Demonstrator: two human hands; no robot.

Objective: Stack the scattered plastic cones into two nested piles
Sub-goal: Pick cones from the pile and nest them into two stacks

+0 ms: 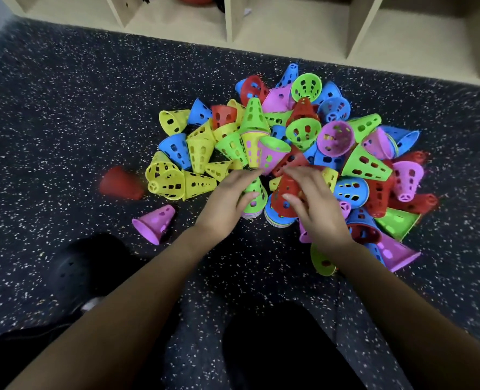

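Note:
A heap of perforated plastic cones in yellow, blue, green, red and pink lies on the speckled floor. Two upright nested piles stand at its near edge: a green-topped pile and a red-topped pile. My left hand curls around the green-topped pile, thumb in front and fingers behind. My right hand wraps the red-topped pile, thumb on its side. A pink cone with a green rim lies tipped just beyond both sets of fingertips.
A blurred red cone and a pink cone on its side lie apart on the left. A black shoe is at the lower left. Wooden cubby shelves run along the far edge.

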